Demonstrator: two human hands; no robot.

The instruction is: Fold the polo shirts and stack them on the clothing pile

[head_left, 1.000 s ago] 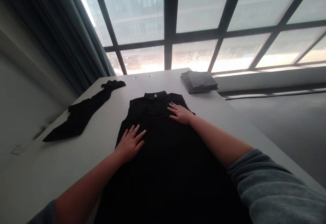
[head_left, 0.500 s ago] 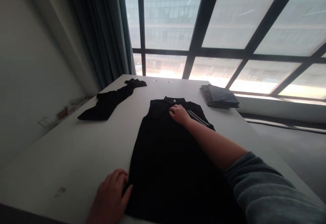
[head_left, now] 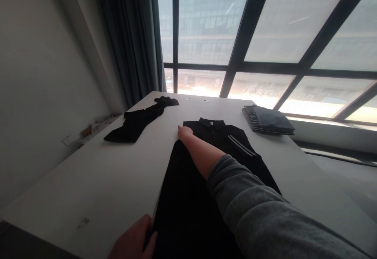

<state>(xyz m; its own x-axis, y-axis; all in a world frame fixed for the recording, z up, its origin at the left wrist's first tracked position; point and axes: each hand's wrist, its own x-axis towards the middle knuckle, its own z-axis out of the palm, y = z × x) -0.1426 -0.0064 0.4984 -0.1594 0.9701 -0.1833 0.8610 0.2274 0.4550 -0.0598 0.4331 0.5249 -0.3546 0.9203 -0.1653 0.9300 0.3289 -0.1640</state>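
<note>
The left hand point(head_left: 132, 238) lies half-curled at the near edge of a black polo shirt point(head_left: 215, 135) mid-table point(head_left: 88, 180); the right hand point(head_left: 185, 132) reaches across to the collar side, its grip impossible to tell.

I am working in an office-type room, identified by these features: a full-height, black-framed window point(head_left: 259, 27) facing a multi-storey building point(head_left: 209, 19), a dark curtain point(head_left: 126, 35), a long white table point(head_left: 97, 172), and a wall socket point(head_left: 67, 140).

From here I see a black polo shirt point(head_left: 215, 133) beside the right hand point(head_left: 185, 132), its grey sleeve stripe point(head_left: 240, 145) to that hand's right, and a grey folded garment point(head_left: 269, 119) with black-and-white striped edges farther beyond.
</note>
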